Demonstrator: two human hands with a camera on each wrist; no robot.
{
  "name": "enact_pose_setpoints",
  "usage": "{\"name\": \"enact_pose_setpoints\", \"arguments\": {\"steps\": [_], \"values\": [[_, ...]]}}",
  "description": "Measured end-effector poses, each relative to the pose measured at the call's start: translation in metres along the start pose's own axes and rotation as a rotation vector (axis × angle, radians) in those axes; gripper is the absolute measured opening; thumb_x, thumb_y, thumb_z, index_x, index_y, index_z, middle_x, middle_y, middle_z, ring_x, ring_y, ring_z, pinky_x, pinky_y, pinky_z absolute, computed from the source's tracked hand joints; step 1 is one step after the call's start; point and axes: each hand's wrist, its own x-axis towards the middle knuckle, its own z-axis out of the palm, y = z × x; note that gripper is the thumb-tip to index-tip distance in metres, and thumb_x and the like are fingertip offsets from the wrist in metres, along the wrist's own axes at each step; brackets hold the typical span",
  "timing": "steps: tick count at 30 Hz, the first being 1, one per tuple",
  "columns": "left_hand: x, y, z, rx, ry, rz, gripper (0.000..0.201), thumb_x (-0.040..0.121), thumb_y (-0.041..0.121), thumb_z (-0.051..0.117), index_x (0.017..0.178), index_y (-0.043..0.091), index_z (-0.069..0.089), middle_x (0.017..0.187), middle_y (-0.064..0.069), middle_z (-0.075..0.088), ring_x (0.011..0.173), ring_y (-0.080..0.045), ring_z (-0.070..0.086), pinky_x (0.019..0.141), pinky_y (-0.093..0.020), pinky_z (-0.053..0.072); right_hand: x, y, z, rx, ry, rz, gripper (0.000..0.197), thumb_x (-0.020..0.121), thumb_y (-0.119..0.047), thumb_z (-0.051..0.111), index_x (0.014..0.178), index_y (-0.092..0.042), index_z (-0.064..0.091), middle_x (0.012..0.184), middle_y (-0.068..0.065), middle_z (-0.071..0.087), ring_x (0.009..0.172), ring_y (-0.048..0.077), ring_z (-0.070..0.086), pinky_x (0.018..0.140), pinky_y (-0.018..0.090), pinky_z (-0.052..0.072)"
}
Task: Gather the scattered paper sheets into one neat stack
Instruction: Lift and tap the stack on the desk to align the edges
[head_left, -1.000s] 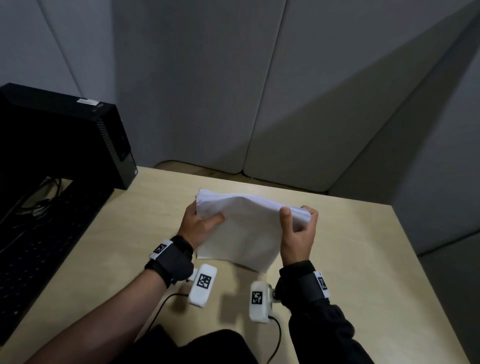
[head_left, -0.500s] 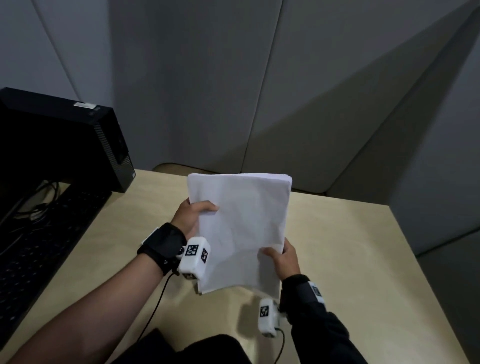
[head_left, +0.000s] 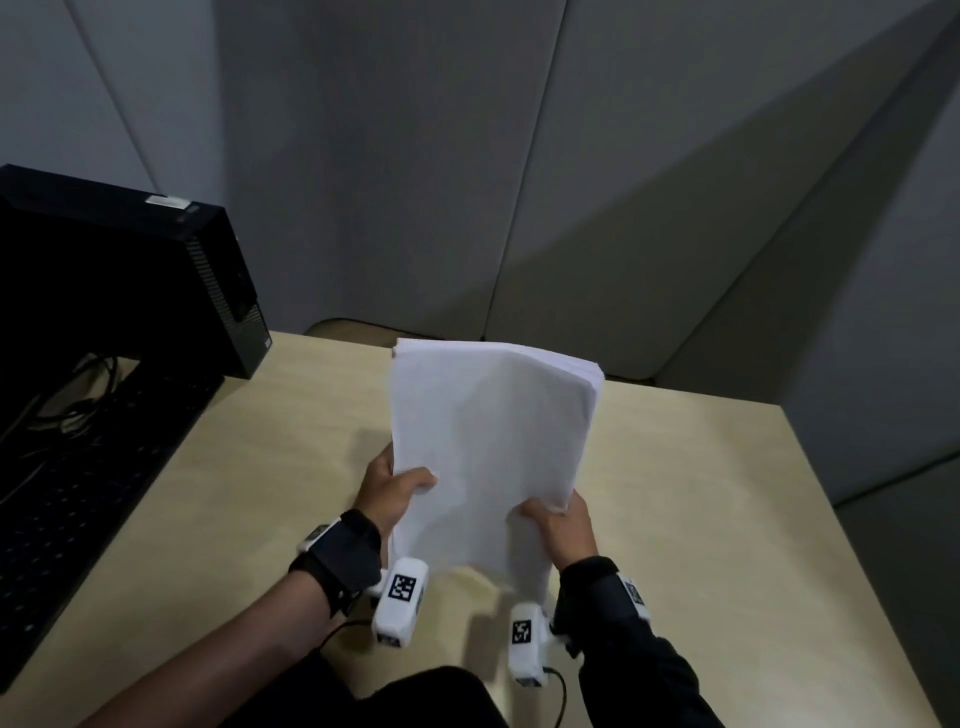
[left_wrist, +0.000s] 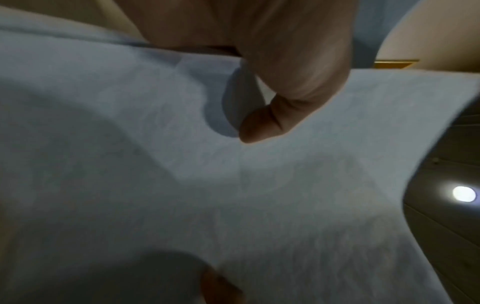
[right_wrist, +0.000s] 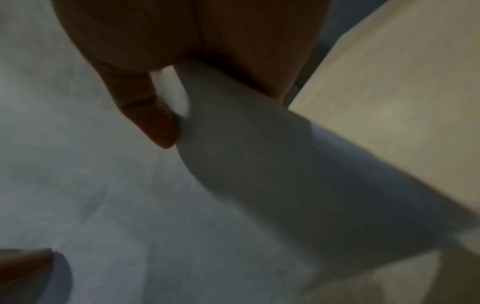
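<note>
both hands hold one stack of white paper sheets (head_left: 493, 441) up off the table (head_left: 701, 519), roughly upright and tilted a bit to the right, over the near-middle of the tabletop. top edge of the stack shows many sheet edges, mostly lined up, slightly fanned at the far right corner. bottom edge is near the table; cannot tell if it touches.

left hand (head_left: 392, 491) clamps the stack's left edge low down, thumb curled over the front face, fingers hidden behind. left wrist view confirms: thumb (left_wrist: 267, 123) presses on the front sheet (left_wrist: 233, 195), casting a shadow, paper fills most of that view.

right hand (head_left: 563, 525) clamps the lower right edge of the stack, thumb on the front, fingers wrapped behind. right wrist view: thumb tip (right_wrist: 155, 123) pinches the paper edge, which curls around it; the sheets (right_wrist: 130, 205) bend there and the table (right_wrist: 389, 102) shows at right. blurry view.

both wrists carry black bands with white marker-tagged camera units, left one (head_left: 400, 600), right one (head_left: 527, 649), each with a cable running toward the person. right arm is in a dark sleeve (head_left: 639, 670), left forearm bare.

far left on the table: a black computer tower (head_left: 130, 270) standing upright, with a black keyboard (head_left: 67, 493) nearer in front of it and loose cables (head_left: 62, 400) between them. grey partition panels (head_left: 519, 182) stand behind the table.
</note>
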Motion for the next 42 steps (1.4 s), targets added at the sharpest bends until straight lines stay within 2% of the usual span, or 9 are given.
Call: {"name": "enact_pose_setpoints", "arguments": {"steps": [6, 11, 16, 20, 25, 31, 35, 38, 42], "values": [[-0.017, 0.037, 0.012, 0.018, -0.034, 0.231, 0.029, 0.056, 0.001, 0.06, 0.08, 0.017, 0.065, 0.064, 0.015, 0.07, 0.061, 0.001, 0.064, 0.059, -0.015, 0.053, -0.001, -0.02, -0.003, 0.115, 0.182, -0.182, 0.032, 0.049, -0.011, 0.071, 0.08, -0.005, 0.065, 0.067, -0.004, 0.065, 0.051, -0.002, 0.057, 0.051, 0.017, 0.048], [-0.006, 0.013, 0.007, 0.093, 0.028, 0.096, 0.039, 0.071, -0.024, 0.058, 0.079, 0.015, 0.061, 0.063, 0.012, 0.067, 0.078, -0.021, 0.055, 0.058, -0.019, 0.049, 0.002, -0.003, 0.005, 0.114, 0.133, -0.113, 0.029, 0.046, -0.003, 0.066, 0.07, -0.019, 0.059, 0.07, -0.003, 0.062, 0.06, 0.001, 0.056, 0.061, 0.027, 0.046], [0.001, 0.005, 0.001, 0.082, 0.035, 0.079, 0.031, 0.05, -0.003, 0.066, 0.074, 0.015, 0.064, 0.058, 0.011, 0.068, 0.072, -0.02, 0.06, 0.06, -0.026, 0.05, 0.002, -0.003, 0.012, 0.145, 0.134, -0.086, 0.029, 0.042, 0.0, 0.065, 0.063, -0.018, 0.058, 0.052, -0.013, 0.064, 0.053, -0.001, 0.055, 0.054, 0.023, 0.047], [0.0, 0.02, -0.006, 0.118, -0.033, 0.136, 0.039, 0.055, -0.01, 0.071, 0.082, 0.018, 0.063, 0.064, 0.017, 0.07, 0.062, 0.003, 0.063, 0.06, -0.017, 0.052, 0.003, -0.018, 0.004, 0.174, 0.12, -0.174, 0.033, 0.041, 0.002, 0.062, 0.066, -0.018, 0.058, 0.058, -0.013, 0.062, 0.05, -0.006, 0.053, 0.05, 0.019, 0.047], [0.004, 0.003, -0.006, 0.211, -0.01, 0.052, 0.034, 0.06, -0.009, 0.07, 0.076, 0.02, 0.062, 0.067, 0.011, 0.067, 0.075, -0.02, 0.058, 0.064, -0.022, 0.045, 0.003, -0.006, 0.014, 0.097, 0.111, -0.048, 0.025, 0.038, -0.001, 0.06, 0.058, -0.016, 0.056, 0.053, -0.008, 0.061, 0.065, 0.021, 0.053, 0.059, 0.029, 0.044], [0.008, 0.008, -0.009, 0.215, -0.086, 0.071, 0.035, 0.05, 0.0, 0.063, 0.079, 0.019, 0.064, 0.068, 0.009, 0.068, 0.069, -0.011, 0.061, 0.067, -0.027, 0.05, 0.008, -0.004, 0.005, 0.134, 0.108, -0.041, 0.025, 0.036, 0.001, 0.06, 0.055, -0.014, 0.057, 0.047, -0.013, 0.06, 0.055, 0.011, 0.051, 0.048, 0.022, 0.044], [-0.001, -0.004, -0.002, 0.264, -0.039, 0.038, 0.041, 0.071, -0.012, 0.067, 0.082, 0.026, 0.061, 0.075, 0.009, 0.069, 0.08, -0.022, 0.062, 0.08, -0.036, 0.05, 0.003, 0.007, 0.013, 0.123, 0.122, -0.017, 0.028, 0.04, 0.001, 0.067, 0.065, -0.01, 0.061, 0.06, -0.008, 0.064, 0.066, 0.021, 0.056, 0.046, 0.013, 0.046], [-0.001, -0.006, -0.001, 0.228, 0.011, 0.071, 0.032, 0.067, 0.011, 0.078, 0.096, 0.015, 0.066, 0.092, -0.003, 0.071, 0.088, -0.027, 0.067, 0.079, -0.034, 0.053, -0.004, 0.001, 0.016, 0.147, 0.112, -0.1, 0.031, 0.05, 0.002, 0.073, 0.075, -0.014, 0.064, 0.07, -0.009, 0.066, 0.059, 0.003, 0.06, 0.052, 0.012, 0.049], [-0.002, -0.015, -0.001, 0.232, 0.052, 0.11, 0.046, 0.074, 0.017, 0.079, 0.116, 0.01, 0.063, 0.108, -0.009, 0.069, 0.098, -0.027, 0.066, 0.086, -0.039, 0.055, -0.013, 0.014, 0.025, 0.016, 0.133, -0.144, 0.045, 0.06, -0.021, 0.073, 0.103, -0.008, 0.065, 0.095, 0.006, 0.071, 0.085, 0.013, 0.066, 0.078, 0.031, 0.055]]}}
